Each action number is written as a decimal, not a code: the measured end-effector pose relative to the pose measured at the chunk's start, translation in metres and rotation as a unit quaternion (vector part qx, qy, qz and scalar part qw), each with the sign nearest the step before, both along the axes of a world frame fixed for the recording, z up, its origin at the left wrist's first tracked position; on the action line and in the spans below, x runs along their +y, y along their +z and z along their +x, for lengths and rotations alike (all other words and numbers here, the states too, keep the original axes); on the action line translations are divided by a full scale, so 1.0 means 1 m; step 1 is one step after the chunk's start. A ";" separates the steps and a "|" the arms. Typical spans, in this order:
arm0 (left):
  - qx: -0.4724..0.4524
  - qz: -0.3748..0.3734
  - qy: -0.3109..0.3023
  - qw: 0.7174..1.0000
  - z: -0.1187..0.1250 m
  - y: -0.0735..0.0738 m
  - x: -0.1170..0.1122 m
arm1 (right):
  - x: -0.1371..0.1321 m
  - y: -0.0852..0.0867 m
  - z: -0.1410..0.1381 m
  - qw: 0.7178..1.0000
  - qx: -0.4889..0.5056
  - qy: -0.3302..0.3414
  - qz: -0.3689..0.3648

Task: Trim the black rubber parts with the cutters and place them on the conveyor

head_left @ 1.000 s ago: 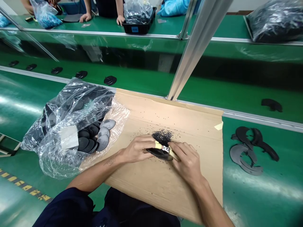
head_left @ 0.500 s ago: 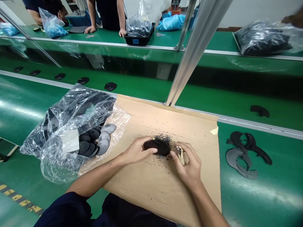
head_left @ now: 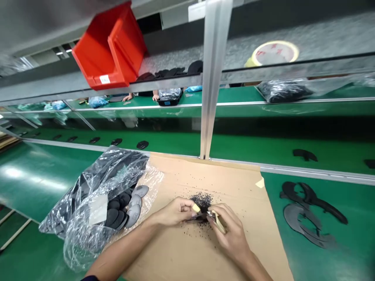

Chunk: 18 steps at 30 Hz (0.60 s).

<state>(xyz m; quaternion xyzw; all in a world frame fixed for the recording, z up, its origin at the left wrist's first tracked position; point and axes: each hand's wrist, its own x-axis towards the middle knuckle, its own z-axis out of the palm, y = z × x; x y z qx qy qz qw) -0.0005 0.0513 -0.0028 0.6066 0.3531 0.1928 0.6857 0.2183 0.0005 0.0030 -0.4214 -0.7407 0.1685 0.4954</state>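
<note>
The left hand clenches a dark pad, its long axis running right to small clippers clenched in the right hand.

The thin black piece pinched in the left hand is largely hidden by fingers, the small metal-and-yellow tool is partly covered by the right hand, and the fine black crumbs are too small to identify.

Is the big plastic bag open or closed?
Open: the clear plastic bag gapes at one end, and dark rounded pads show at its mouth, beside the cardboard sheet.
</note>
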 end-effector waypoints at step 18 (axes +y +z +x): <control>0.508 0.383 0.113 0.763 -0.010 0.048 0.208 | -0.005 -0.020 0.002 0.993 -0.098 -0.063 -0.001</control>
